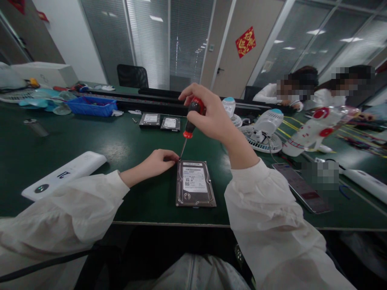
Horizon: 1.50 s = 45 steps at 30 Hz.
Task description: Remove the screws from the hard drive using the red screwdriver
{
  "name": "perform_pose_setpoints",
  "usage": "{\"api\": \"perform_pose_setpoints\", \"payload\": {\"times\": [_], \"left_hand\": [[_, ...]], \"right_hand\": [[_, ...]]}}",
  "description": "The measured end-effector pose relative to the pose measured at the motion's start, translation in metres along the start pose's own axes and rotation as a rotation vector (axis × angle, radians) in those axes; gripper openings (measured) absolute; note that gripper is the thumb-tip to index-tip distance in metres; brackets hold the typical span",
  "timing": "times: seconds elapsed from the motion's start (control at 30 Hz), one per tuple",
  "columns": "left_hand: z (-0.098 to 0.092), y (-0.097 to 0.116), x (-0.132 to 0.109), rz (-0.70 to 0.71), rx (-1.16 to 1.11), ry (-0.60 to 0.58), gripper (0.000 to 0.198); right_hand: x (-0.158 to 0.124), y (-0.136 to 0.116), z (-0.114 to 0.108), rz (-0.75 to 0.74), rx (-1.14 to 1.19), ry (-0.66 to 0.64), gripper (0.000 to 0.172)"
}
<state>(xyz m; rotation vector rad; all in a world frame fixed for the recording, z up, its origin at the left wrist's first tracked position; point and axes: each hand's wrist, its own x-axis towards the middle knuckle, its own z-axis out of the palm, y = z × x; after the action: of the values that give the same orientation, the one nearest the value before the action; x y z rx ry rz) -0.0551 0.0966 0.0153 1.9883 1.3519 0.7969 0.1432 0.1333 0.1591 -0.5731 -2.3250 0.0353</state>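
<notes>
A hard drive (195,184) lies label up near the front edge of the green table (145,205). My right hand (208,114) is wrapped around the red and black handle of a screwdriver (189,129), held steeply upright. Its tip meets the drive's far left corner. Beside that corner is my left hand (161,161), thumb and fingers pinched together close to the tip. Whatever lies between those fingers is too small to make out.
Two more hard drives (160,122) lie farther back, near a blue tray (92,106). A white power bank (65,175) is at left. Small fans (263,133), a clear bottle (314,133) and a phone (302,188) lie to the right. Two people sit beyond.
</notes>
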Motion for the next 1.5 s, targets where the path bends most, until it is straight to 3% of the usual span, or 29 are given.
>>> {"api": "perform_pose_setpoints", "payload": {"times": [0.2, 0.43, 0.93, 1.33, 1.5], "left_hand": [[0.0, 0.001, 0.0, 0.026, -0.005, 0.012, 0.025], [0.0, 0.004, -0.001, 0.024, 0.005, 0.005, 0.027], [0.003, 0.007, 0.001, 0.027, 0.078, 0.06, 0.029], [0.005, 0.006, 0.001, 0.051, 0.051, 0.105, 0.027], [0.006, 0.004, 0.001, 0.048, 0.015, 0.154, 0.028]], "right_hand": [[0.0, 0.002, 0.0, 0.001, -0.096, 0.0, 0.025], [-0.001, 0.002, -0.005, 0.056, -0.184, -0.028, 0.041], [0.0, -0.004, -0.009, 0.102, -0.253, -0.041, 0.039], [-0.001, -0.007, -0.021, 0.129, -0.272, 0.117, 0.032], [-0.002, -0.012, -0.025, 0.108, -0.19, 0.28, 0.029]]}}
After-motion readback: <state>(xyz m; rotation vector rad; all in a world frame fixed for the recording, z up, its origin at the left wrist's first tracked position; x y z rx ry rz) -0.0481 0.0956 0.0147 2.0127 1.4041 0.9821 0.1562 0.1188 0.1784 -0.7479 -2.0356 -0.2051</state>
